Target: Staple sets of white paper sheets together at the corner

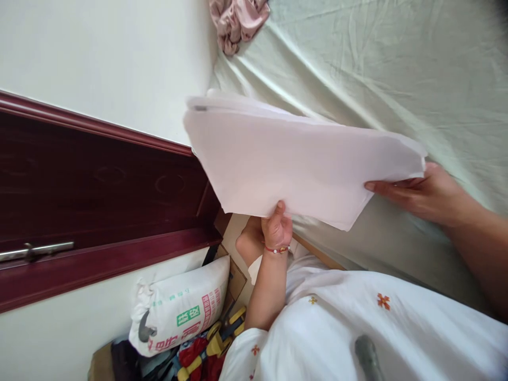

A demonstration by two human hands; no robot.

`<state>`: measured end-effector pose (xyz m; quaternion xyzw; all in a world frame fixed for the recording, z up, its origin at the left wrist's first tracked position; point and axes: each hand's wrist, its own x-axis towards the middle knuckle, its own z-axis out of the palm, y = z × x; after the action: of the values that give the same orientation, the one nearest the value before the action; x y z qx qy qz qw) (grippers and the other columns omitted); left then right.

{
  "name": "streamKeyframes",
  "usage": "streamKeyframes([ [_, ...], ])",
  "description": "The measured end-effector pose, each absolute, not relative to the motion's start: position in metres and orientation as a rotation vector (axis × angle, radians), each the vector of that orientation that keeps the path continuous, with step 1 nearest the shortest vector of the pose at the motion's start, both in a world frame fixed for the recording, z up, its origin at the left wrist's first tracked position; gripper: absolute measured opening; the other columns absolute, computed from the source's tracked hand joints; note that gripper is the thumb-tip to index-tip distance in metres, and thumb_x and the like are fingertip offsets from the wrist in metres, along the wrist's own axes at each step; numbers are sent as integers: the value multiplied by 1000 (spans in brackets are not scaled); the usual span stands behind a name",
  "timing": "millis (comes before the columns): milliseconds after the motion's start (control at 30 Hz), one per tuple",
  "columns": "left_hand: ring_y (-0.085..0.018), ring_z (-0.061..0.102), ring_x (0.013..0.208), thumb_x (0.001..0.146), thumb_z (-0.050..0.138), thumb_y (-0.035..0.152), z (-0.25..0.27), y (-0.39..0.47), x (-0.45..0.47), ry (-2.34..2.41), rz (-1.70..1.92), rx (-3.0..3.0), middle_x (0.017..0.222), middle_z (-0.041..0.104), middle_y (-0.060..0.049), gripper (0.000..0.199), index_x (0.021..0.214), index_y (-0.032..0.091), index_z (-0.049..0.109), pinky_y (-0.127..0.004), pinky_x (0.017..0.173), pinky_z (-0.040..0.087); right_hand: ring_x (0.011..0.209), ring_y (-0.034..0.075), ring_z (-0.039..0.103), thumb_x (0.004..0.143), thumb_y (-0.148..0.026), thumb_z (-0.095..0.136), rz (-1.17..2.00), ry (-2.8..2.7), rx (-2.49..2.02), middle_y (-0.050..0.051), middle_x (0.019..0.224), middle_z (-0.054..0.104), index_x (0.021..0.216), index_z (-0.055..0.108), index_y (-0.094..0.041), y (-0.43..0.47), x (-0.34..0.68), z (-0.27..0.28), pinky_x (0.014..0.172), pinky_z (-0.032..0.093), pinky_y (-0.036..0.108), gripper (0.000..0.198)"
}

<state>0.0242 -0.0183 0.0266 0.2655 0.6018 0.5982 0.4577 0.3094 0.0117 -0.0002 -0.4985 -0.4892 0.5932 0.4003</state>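
A stack of white paper sheets (293, 159) spans the middle of the view, its far left edge fanned and a little blurred. My left hand (278, 227) grips the near edge from below, thumb on top and the other fingers hidden under the sheets. A red beaded bracelet (278, 249) circles that wrist. At the right end, my right hand (420, 193) pinches the stack's corner, with the thumb along the near side and some fingers behind the paper. The sheets are held up above the bed, sagging slightly between the two hands.
A bed with a pale green sheet (397, 69) fills the upper right, with crumpled pink cloth (240, 21) at its far edge. A dark red door (99, 169) with a metal handle stands left. Below it lie a white printed sack (182, 301) and a yellow toy (216, 341).
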Motion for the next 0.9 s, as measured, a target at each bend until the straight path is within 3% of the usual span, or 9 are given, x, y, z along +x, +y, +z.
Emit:
streamKeyframes([
  [100, -24, 66, 131, 59, 97, 45, 27, -17, 17, 1528, 1538, 638, 115, 81, -2, 49, 100, 27, 78, -35, 111, 54, 94, 24, 73, 82, -50, 77, 1506, -1254, -1139, 1, 89, 79, 88, 81, -26, 13, 309, 4, 96, 58, 44, 25],
  [200, -25, 67, 130, 60, 97, 45, 26, -15, 17, 1544, 1557, 544, 115, 80, -4, 46, 96, 24, 77, -36, 109, 56, 108, 26, 72, 86, -44, 76, 1574, -1379, -925, 3, 110, 80, 113, 79, -31, 14, 310, 6, 104, 55, 44, 31],
  [367, -26, 65, 133, 61, 97, 41, 23, -18, 38, 1412, 1502, 514, 128, 77, -3, 53, 107, 25, 77, -40, 115, 52, 109, 28, 70, 73, -42, 87, 1485, -1608, -885, 5, 120, 77, 124, 72, -29, 12, 309, 1, 99, 58, 44, 55],
  [467, -24, 65, 132, 63, 97, 41, 21, -22, 49, 1364, 1473, 552, 128, 77, -2, 56, 113, 27, 76, -39, 116, 51, 111, 29, 69, 75, -44, 85, 1377, -1473, -1092, 7, 125, 75, 128, 68, -27, 13, 305, 3, 100, 58, 47, 58],
  [600, -25, 65, 132, 61, 96, 51, 19, -25, 43, 1452, 1394, 625, 125, 78, -3, 60, 113, 28, 76, -34, 107, 57, 115, 31, 67, 75, -48, 83, 1305, -1242, -1300, 4, 127, 74, 125, 69, -32, 13, 304, 10, 105, 55, 52, 54],
  [733, -22, 69, 123, 65, 92, 57, 20, -22, 16, 1544, 1387, 706, 114, 80, -1, 47, 101, 31, 78, -27, 87, 62, 98, 30, 71, 74, -54, 83, 1283, -1081, -1479, 2, 106, 78, 107, 76, -32, 13, 307, 13, 89, 60, 51, 41],
  [900, -18, 70, 120, 65, 95, 45, 30, -14, -6, 1492, 1536, 805, 113, 80, 0, 48, 107, 31, 75, -26, 98, 57, 87, 25, 69, 73, -55, 85, 1190, -1046, -1483, 1, 95, 77, 99, 79, -31, 10, 311, 11, 81, 60, 46, 36],
])
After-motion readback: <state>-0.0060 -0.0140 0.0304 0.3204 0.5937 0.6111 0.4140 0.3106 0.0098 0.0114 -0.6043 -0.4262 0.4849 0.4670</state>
